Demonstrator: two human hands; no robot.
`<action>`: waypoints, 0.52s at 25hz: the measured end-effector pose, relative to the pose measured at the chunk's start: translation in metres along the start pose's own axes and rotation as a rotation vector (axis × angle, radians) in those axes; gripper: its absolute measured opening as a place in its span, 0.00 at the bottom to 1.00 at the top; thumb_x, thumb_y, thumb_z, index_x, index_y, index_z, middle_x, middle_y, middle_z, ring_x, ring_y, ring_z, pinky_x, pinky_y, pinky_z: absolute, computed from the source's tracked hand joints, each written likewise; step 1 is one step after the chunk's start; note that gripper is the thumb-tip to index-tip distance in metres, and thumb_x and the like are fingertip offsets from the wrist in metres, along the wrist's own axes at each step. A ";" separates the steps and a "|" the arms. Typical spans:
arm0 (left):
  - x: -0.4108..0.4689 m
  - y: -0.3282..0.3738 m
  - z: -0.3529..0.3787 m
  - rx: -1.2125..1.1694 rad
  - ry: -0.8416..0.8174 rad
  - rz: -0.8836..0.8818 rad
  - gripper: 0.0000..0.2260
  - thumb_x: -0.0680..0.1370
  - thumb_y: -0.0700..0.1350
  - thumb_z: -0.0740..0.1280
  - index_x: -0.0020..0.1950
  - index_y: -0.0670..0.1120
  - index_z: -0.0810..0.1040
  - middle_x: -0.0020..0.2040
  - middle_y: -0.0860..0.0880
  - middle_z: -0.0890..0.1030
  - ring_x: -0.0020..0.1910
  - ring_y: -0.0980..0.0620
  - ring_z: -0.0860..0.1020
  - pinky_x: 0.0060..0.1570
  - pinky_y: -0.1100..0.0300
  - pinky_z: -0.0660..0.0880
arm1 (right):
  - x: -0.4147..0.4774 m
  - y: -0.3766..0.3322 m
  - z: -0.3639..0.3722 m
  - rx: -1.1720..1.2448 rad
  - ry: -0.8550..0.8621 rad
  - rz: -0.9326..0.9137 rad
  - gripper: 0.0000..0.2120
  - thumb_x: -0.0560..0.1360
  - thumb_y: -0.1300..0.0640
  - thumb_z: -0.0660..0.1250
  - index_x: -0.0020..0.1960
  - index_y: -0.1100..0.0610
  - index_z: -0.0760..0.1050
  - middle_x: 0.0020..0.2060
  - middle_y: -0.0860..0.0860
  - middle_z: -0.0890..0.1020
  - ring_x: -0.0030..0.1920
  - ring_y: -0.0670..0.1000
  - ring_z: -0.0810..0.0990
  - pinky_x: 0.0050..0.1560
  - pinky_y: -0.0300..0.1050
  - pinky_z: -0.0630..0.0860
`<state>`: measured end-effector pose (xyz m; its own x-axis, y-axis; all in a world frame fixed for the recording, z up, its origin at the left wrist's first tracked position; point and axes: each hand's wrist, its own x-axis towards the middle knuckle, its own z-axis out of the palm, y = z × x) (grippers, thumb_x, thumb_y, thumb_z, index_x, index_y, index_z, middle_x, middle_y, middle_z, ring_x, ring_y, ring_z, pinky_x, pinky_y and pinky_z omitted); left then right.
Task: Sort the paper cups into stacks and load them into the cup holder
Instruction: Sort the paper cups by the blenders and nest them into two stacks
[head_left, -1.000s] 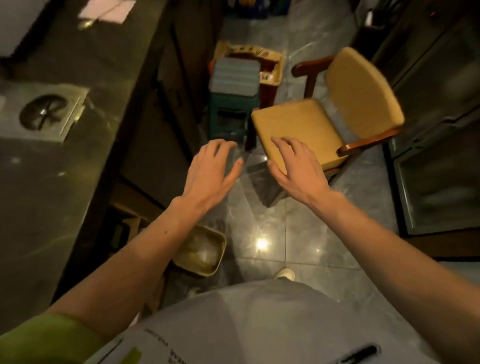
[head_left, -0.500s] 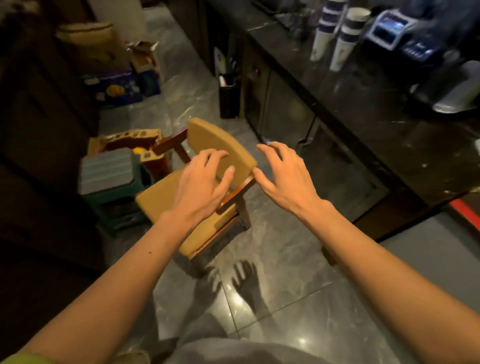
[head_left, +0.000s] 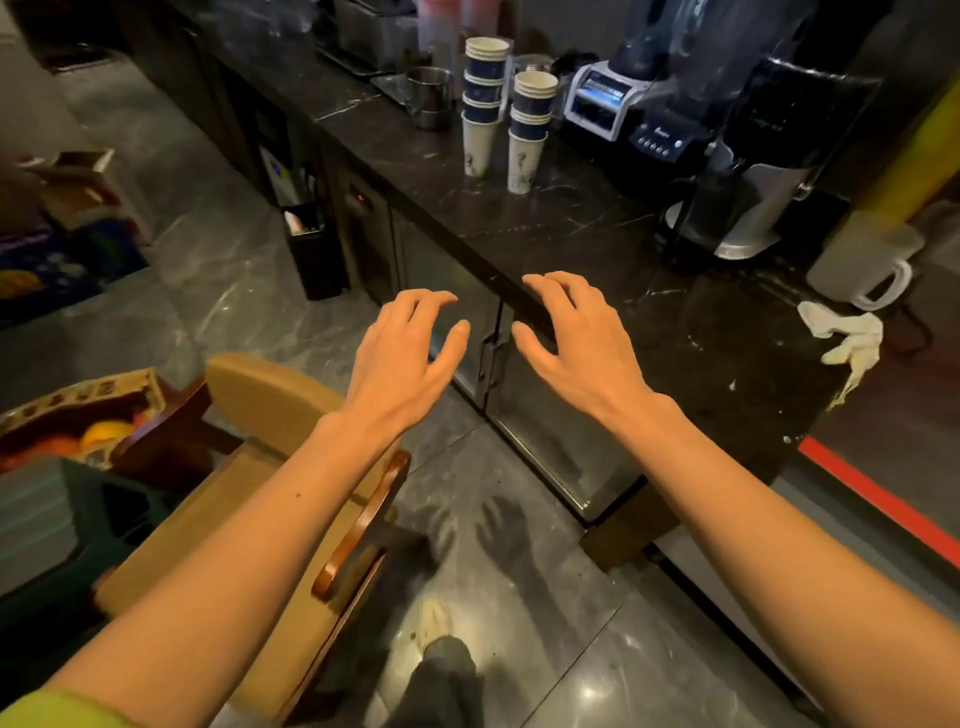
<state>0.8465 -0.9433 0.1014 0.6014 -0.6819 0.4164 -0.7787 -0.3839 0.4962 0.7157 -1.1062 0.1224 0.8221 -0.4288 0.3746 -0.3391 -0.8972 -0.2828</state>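
Observation:
Two stacks of paper cups stand on the dark marble counter (head_left: 597, 228): a taller stack (head_left: 482, 104) of blue-and-white cups and a shorter stack (head_left: 527, 132) to its right. My left hand (head_left: 410, 358) hovers over the floor just short of the counter's front edge, fingers spread, holding nothing. My right hand (head_left: 576, 338) floats at the counter's edge, fingers apart and empty. Both hands are well short of the cups. No cup holder can be made out.
A blender and machines (head_left: 654, 104) stand behind the cups. A metal pot (head_left: 430, 96) sits left of the stacks. A white rag (head_left: 844, 338) and a mug (head_left: 867, 260) lie at right. A yellow wooden chair (head_left: 291, 467) stands at my left, with crates (head_left: 78, 415) beyond it.
My view has swung right from the chair and floor to the counter, bringing the cup stacks closer. Both hands stayed raised, open and empty.

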 end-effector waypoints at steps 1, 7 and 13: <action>0.026 -0.006 0.008 -0.023 -0.006 0.002 0.18 0.81 0.55 0.59 0.67 0.48 0.73 0.64 0.49 0.75 0.62 0.49 0.73 0.59 0.55 0.70 | 0.021 0.010 0.002 -0.009 -0.006 0.025 0.26 0.79 0.45 0.61 0.73 0.53 0.66 0.69 0.55 0.71 0.67 0.57 0.71 0.64 0.55 0.71; 0.153 -0.027 0.048 -0.139 -0.045 0.019 0.18 0.81 0.55 0.59 0.69 0.49 0.72 0.66 0.50 0.74 0.63 0.50 0.72 0.59 0.54 0.70 | 0.122 0.057 0.015 0.027 0.024 0.164 0.25 0.79 0.44 0.61 0.73 0.50 0.65 0.68 0.50 0.71 0.66 0.54 0.71 0.63 0.51 0.70; 0.259 -0.044 0.096 -0.193 -0.029 0.017 0.18 0.82 0.55 0.59 0.69 0.49 0.72 0.65 0.51 0.74 0.63 0.52 0.73 0.57 0.56 0.72 | 0.216 0.123 0.035 0.112 0.057 0.235 0.24 0.79 0.44 0.61 0.73 0.49 0.65 0.68 0.49 0.71 0.69 0.51 0.70 0.64 0.53 0.72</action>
<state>1.0198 -1.1630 0.1144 0.5806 -0.7060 0.4055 -0.7387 -0.2473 0.6270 0.8676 -1.3050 0.1374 0.6988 -0.6320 0.3351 -0.4622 -0.7564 -0.4628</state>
